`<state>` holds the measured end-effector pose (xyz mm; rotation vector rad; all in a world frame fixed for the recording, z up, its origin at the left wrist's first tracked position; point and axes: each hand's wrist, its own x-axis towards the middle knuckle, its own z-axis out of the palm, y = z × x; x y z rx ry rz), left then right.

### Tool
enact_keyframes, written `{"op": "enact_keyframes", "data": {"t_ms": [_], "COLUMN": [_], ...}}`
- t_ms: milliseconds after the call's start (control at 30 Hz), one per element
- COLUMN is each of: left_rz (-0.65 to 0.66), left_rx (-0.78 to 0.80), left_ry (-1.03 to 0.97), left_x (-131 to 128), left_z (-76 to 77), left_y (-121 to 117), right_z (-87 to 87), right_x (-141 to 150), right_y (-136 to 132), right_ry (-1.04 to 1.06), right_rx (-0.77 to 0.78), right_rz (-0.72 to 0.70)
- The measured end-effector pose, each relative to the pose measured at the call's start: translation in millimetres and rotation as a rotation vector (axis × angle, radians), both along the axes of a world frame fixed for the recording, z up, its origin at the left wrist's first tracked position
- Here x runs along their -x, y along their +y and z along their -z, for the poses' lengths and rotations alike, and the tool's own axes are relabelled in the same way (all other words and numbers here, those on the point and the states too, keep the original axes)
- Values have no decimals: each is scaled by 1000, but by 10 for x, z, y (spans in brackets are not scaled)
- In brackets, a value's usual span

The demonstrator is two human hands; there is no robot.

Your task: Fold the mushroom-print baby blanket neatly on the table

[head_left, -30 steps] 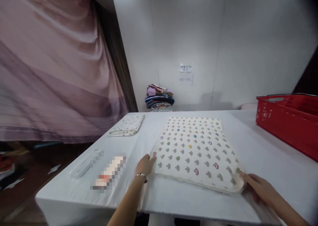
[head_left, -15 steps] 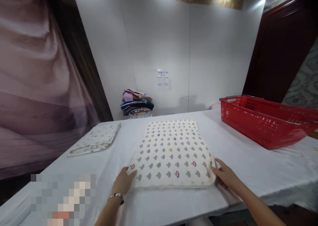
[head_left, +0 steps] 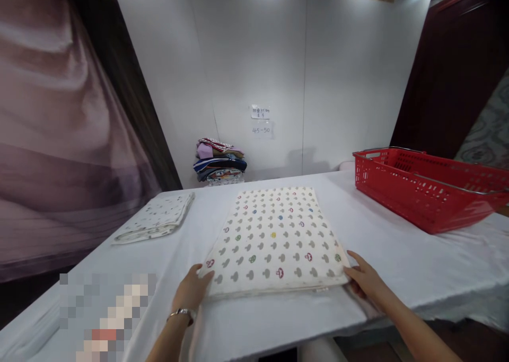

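A cream cloth [head_left: 274, 235] with a grey mushroom print and a few coloured mushrooms lies folded flat on the white-covered table [head_left: 278, 325]. At its near left corner my left hand [head_left: 192, 288], with a bracelet on the wrist, pinches the edge between thumb and fingers. My right hand [head_left: 365, 278] grips the near right corner, thumb on top and the other fingers curled under. Between the hands the near edge looks slightly raised from the table. Off to the left lies another folded white cloth [head_left: 159, 216] with small dark spots.
A red plastic basket [head_left: 429, 203] with metal handles stands on the right of the table. Against the back wall rises a stack of folded fabrics [head_left: 220, 163], beside paper signs [head_left: 261, 130]. A pink curtain [head_left: 59, 139] hangs at left. Something pixelated [head_left: 111, 319] covers the near left.
The near edge of the mushroom-print cloth has been pulled a little wider, with my hands slightly farther apart. My right hand has shifted a bit to the right. The view has tilted slightly down.
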<state>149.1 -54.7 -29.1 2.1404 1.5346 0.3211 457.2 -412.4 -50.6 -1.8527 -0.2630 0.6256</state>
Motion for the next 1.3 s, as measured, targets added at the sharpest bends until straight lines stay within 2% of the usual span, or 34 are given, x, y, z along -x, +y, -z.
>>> {"op": "enact_keyframes", "data": {"t_ms": [100,200,367,533,667,867,1033,1167,1233,1300], "left_rz": [15,34,72,99,102,86,63,41,57,134], "left_rx": [-16,-45,-24,-20,-6,2,-11,-84,-180,-303], "left_ry": [20,30,89,109,105,122,169,187,143,88], "left_x": [-14,-29,-39,4,57,73,74,110,91,19], "left_z": [15,15,-9,-78,-53,38,-36,-130,-144,-119], "left_y": [-35,-51,-82,-239,-378,-436,-517,-540,-522,-501], "right_z": [28,80,99,33,56,65,135,194,132,0], "right_x": [-29,-85,-147,-121,-130,-149,-192,-194,-155,-99], "right_y": [-4,-16,-59,-170,-295,-348,-365,-411,-391,-304], "right_ry": [-34,-154,-429,-557,-598,-555,-563,-601,-706,-876], "right_rx": [-2,8,242,420,478,506,537,611,629,587], "right_rz": [-5,-20,-100,-162,-198,-290,-312,-307,-285,-253]}}
